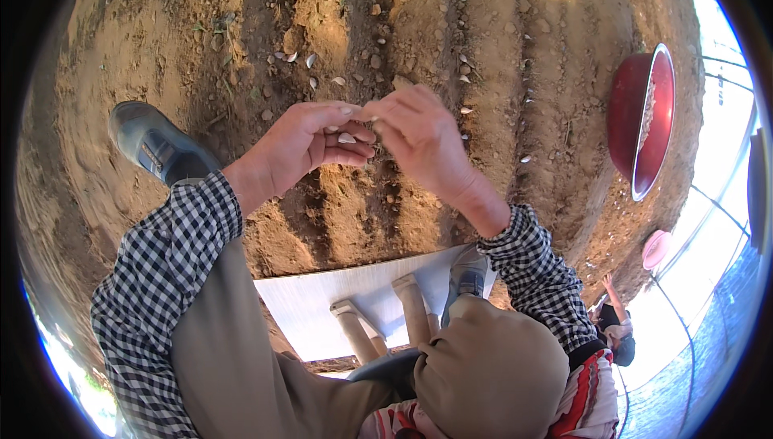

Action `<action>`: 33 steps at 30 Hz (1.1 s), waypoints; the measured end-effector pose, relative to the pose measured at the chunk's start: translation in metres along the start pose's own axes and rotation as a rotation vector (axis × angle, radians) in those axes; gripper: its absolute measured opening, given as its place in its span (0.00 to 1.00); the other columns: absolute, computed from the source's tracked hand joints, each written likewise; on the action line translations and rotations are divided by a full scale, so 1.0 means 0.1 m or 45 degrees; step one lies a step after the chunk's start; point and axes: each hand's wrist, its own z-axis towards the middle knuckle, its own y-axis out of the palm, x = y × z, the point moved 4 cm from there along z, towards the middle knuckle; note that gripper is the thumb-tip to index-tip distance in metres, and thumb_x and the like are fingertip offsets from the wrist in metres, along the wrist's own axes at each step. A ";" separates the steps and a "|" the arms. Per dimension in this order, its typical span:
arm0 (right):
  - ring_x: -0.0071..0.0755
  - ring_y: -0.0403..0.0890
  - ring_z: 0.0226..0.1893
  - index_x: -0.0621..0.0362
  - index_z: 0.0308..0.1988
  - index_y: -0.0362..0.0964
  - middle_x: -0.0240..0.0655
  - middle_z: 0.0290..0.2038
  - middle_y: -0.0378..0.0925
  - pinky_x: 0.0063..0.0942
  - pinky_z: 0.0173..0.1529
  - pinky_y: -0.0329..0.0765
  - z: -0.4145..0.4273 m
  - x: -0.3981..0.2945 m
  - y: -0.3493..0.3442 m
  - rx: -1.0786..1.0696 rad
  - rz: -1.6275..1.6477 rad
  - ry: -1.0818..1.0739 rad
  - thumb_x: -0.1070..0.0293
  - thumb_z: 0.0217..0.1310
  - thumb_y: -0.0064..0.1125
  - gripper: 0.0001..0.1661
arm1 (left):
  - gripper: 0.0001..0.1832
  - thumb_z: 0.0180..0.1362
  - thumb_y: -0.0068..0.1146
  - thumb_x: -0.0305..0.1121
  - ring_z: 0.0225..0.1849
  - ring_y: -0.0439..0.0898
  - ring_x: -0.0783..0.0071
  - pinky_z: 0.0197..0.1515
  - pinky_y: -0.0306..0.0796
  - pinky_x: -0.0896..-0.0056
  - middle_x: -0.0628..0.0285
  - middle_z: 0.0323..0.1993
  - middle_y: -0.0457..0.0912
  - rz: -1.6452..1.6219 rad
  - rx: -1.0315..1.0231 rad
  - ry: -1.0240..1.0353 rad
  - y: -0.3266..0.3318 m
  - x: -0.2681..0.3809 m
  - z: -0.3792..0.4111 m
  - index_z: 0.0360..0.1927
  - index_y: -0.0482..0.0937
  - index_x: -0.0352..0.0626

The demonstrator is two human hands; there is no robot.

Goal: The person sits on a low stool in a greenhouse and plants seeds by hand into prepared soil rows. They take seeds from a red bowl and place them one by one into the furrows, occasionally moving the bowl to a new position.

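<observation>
My left hand [302,143] is turned partly palm up over the furrowed soil. A pale garlic clove [346,138] rests against its curled fingers. My right hand [423,140], slightly blurred, meets the left thumb and index finger at the fingertips; whether it pinches a clove there cannot be made out. Beyond the hands, several loose cloves [311,61] lie on the soil [386,197]. More cloves [465,110] sit spaced along a furrow to the right of my right hand.
A red metal basin [625,113] with pale contents stands at right, near a pink basin [656,249]. A person [615,324] is at the lower right. Beneath me is a low stool [361,330] on a pale board [302,312]. My left boot [160,143] stands on the soil.
</observation>
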 end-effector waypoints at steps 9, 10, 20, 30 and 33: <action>0.36 0.78 0.38 0.56 0.37 0.82 0.33 0.33 0.82 0.37 0.50 0.73 0.35 0.68 0.11 -0.340 -0.676 0.205 0.68 0.62 0.64 0.05 | 0.22 0.72 0.43 0.35 0.49 0.85 0.55 0.54 0.82 0.57 0.46 0.45 0.83 0.041 0.107 0.005 -0.15 0.05 -0.03 0.58 0.73 0.26; 0.36 0.77 0.38 0.55 0.35 0.81 0.32 0.33 0.82 0.37 0.49 0.72 0.40 0.74 0.20 -0.360 -0.751 0.139 0.68 0.60 0.65 0.04 | 0.22 0.73 0.42 0.36 0.49 0.84 0.54 0.54 0.81 0.56 0.45 0.45 0.83 0.035 0.113 0.004 -0.14 0.06 -0.04 0.59 0.72 0.25; 0.33 0.75 0.35 0.51 0.32 0.78 0.28 0.29 0.75 0.32 0.40 0.71 0.16 -0.24 0.15 -0.069 -0.140 -0.146 0.63 0.54 0.67 0.07 | 0.23 0.75 0.37 0.37 0.50 0.85 0.59 0.57 0.80 0.56 0.50 0.48 0.83 -0.034 0.112 0.019 -0.09 0.02 -0.03 0.57 0.74 0.27; 0.15 0.78 0.41 0.61 0.50 0.79 0.27 0.39 0.83 0.18 0.49 0.75 -0.22 0.23 0.14 -0.146 1.016 0.866 0.71 0.68 0.61 0.12 | 0.20 0.73 0.41 0.36 0.47 0.86 0.60 0.53 0.82 0.60 0.48 0.45 0.84 0.061 0.102 -0.137 -0.06 -0.03 -0.03 0.54 0.75 0.27; 0.15 0.78 0.40 0.62 0.48 0.79 0.26 0.39 0.82 0.19 0.48 0.75 -0.21 0.25 0.12 -0.089 1.254 0.923 0.70 0.68 0.62 0.11 | 0.17 0.72 0.46 0.36 0.44 0.87 0.61 0.51 0.82 0.61 0.49 0.43 0.84 0.188 0.089 -0.150 0.03 -0.04 -0.04 0.51 0.77 0.30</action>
